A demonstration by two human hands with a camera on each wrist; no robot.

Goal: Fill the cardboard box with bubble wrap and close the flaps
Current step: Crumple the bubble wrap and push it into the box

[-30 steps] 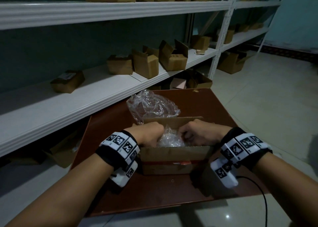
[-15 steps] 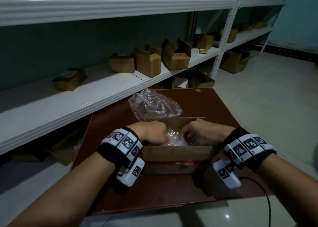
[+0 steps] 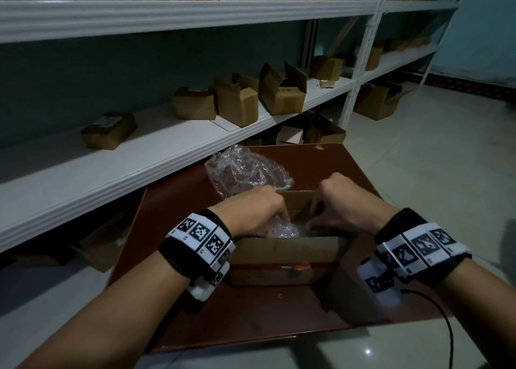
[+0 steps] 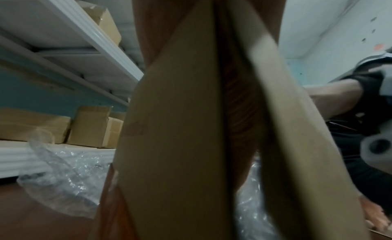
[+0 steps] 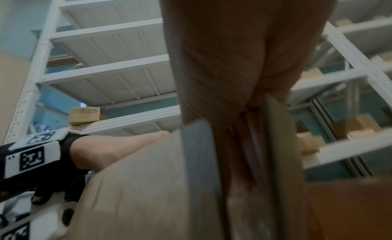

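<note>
- While the cardboard box [image 3: 282,257] stands open near the middle of the reddish-brown surface [image 3: 251,321], a loose heap of bubble wrap [image 3: 245,170] lies just behind it, touching its far edge.
- White shelves [image 3: 167,142] run along the left side of the surface and carry several small brown cartons [image 3: 237,103]; more cartons sit on the floor under them.
- A black cable [image 3: 444,321] hangs from the right wrist over the near right corner of the surface.
- More bubble wrap [image 3: 282,229] is inside the box, between the two hands.
- The left hand [image 3: 257,212] reaches into the left part of the box with fingers bent down onto the wrap; the head view does not show clearly whether it grips the wrap or only presses it.
- The right hand [image 3: 343,206] reaches in at the right side, fingers curled downward near the far flap [image 3: 298,201]; its grip also cannot be told.
- In both wrist views a cardboard flap [image 4: 180,143] stands close before the camera and hides the fingers.
- The two hands are near each other, not touching.
</note>
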